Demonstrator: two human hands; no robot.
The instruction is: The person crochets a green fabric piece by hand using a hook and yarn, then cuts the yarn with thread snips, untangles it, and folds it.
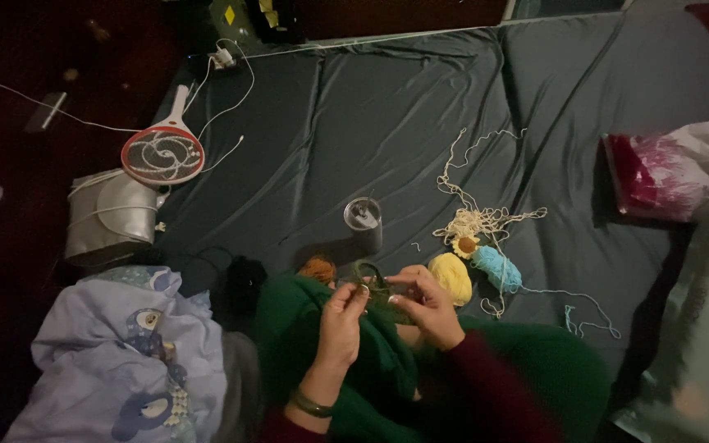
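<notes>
My left hand (341, 320) and my right hand (432, 305) meet over my lap and together pinch a small dark green crochet piece (381, 292), its loop sticking up between the fingers. A green bangle sits on my left wrist. Under both hands lies green cloth (387, 361) over my legs. Just beyond the hands rest a yellow yarn ball (451, 276), a light blue yarn ball (498, 267) and an orange-brown yarn ball (319, 267).
A dark mattress sheet (354, 139) spreads ahead. On it stand a metal cup (363, 221), tangled cream yarn (478, 217) with a small sunflower piece (464, 244), and a racket-shaped swatter (163, 152). A pink-and-white bag (674, 168) lies right, a pale blue printed blanket (125, 361) left.
</notes>
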